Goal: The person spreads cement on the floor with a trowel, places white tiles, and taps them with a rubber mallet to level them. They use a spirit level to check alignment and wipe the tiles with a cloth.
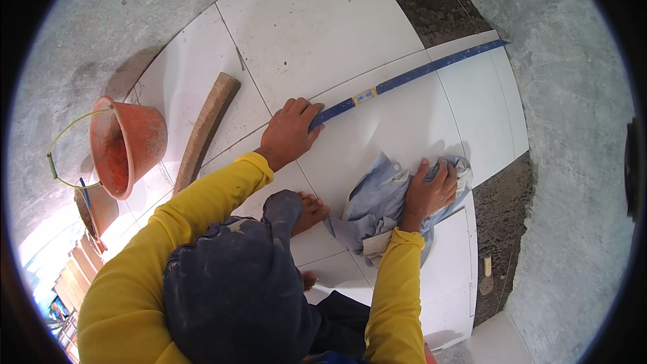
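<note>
My left hand (290, 129) grips the near left end of a long blue spirit level (418, 71), its fingers curled over that end. The level lies slantwise across white floor tiles (317, 20), a small vial window at its middle, its far end close to the grey wall on the right. Lower right, my right hand (428, 192) is pressed into a crumpled grey-blue cloth (377, 189) on the tiles, fingers bent over it. Part of the cloth is hidden under the hand. Both forearms wear yellow sleeves.
An orange bucket (145, 138) with a yellow handle is at left, another container (101, 209) behind it. A wooden beam (209, 128) lies beside my left arm. Bare dark soil (502, 229) borders the tiles along the rough concrete wall (579, 162). My bare foot (310, 214) is between my arms.
</note>
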Demonstrator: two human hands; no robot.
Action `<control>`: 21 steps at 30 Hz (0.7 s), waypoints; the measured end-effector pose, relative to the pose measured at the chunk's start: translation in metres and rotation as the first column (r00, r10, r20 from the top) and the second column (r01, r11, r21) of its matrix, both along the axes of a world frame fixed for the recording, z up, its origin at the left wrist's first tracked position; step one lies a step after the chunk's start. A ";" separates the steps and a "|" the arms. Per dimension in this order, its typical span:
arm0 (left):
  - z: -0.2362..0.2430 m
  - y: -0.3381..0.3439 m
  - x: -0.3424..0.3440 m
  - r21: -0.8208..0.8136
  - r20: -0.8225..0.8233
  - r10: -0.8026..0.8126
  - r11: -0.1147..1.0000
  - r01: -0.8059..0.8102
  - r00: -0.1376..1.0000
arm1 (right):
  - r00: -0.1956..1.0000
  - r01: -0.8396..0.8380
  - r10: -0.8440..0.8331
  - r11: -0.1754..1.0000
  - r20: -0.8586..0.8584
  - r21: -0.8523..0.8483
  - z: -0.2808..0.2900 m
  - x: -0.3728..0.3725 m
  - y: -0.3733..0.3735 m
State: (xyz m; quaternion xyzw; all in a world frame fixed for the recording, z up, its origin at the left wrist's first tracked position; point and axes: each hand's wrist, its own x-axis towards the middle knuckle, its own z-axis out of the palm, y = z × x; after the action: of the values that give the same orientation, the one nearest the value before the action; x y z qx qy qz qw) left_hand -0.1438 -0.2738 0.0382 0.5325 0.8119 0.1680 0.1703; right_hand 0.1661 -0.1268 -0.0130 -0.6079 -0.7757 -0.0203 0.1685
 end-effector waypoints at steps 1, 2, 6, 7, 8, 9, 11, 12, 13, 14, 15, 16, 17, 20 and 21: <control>0.000 0.000 0.000 -0.005 0.000 0.001 1.000 -0.001 1.000 | 1.000 0.000 0.000 1.000 0.001 -0.003 0.000 0.000 0.000; 0.000 0.000 0.000 -0.009 0.001 0.001 1.000 -0.001 1.000 | 1.000 0.001 -0.001 1.000 0.002 -0.003 0.000 0.000 0.000; -0.001 0.000 0.000 -0.023 0.000 0.002 1.000 -0.002 1.000 | 1.000 0.001 -0.001 1.000 0.002 0.002 0.001 -0.001 0.000; -0.001 0.000 0.000 -0.025 0.000 0.003 1.000 -0.003 1.000 | 1.000 0.001 -0.001 1.000 0.003 0.003 0.001 0.000 0.000; 0.000 0.000 0.000 -0.027 -0.001 0.004 1.000 -0.004 1.000 | 1.000 0.001 -0.001 1.000 0.005 0.003 0.000 0.000 0.000; 0.000 0.000 0.000 -0.029 -0.001 0.004 1.000 -0.004 1.000 | 1.000 0.002 -0.002 1.000 0.006 0.003 0.001 -0.001 0.000; -0.001 0.000 0.000 -0.026 0.003 0.005 1.000 -0.005 1.000 | 1.000 0.004 -0.004 1.000 0.006 0.001 0.002 -0.001 -0.001; -0.001 0.000 0.000 -0.024 0.005 0.004 1.000 -0.004 1.000 | 1.000 0.006 -0.006 1.000 0.003 0.000 0.002 -0.001 0.000; -0.001 0.001 0.000 -0.023 0.005 0.004 1.000 -0.004 1.000 | 1.000 0.008 -0.008 1.000 0.001 -0.001 0.001 -0.001 0.000; -0.001 0.001 0.000 -0.022 0.006 0.003 1.000 -0.003 1.000 | 1.000 0.006 -0.006 1.000 -0.001 0.004 0.001 -0.001 0.000; -0.001 0.001 0.000 -0.021 0.007 0.003 1.000 -0.003 1.000 | 1.000 0.004 -0.004 1.000 -0.003 0.008 0.001 -0.001 0.000; -0.001 0.001 0.000 -0.019 0.006 0.003 1.000 -0.003 1.000 | 1.000 0.001 -0.001 1.000 -0.004 0.012 0.001 -0.001 0.000; -0.001 0.000 -0.001 -0.017 0.004 0.003 1.000 -0.003 1.000 | 1.000 -0.001 0.001 1.000 -0.004 0.012 0.001 -0.001 0.000; -0.001 -0.006 0.003 -0.031 0.014 0.007 1.000 -0.007 1.000 | 1.000 -0.004 0.004 1.000 0.004 -0.001 0.003 0.003 -0.006; -0.001 -0.006 0.004 -0.033 0.016 0.009 0.999 -0.008 1.000 | 1.000 -0.002 0.002 1.000 0.004 -0.003 0.003 0.003 -0.006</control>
State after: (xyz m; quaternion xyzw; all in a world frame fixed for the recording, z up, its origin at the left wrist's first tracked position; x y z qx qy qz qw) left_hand -0.1402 -0.2801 0.0373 0.5249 0.8153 0.1598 0.1849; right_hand 0.1694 -0.1325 -0.0098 -0.6072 -0.7767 -0.0203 0.1661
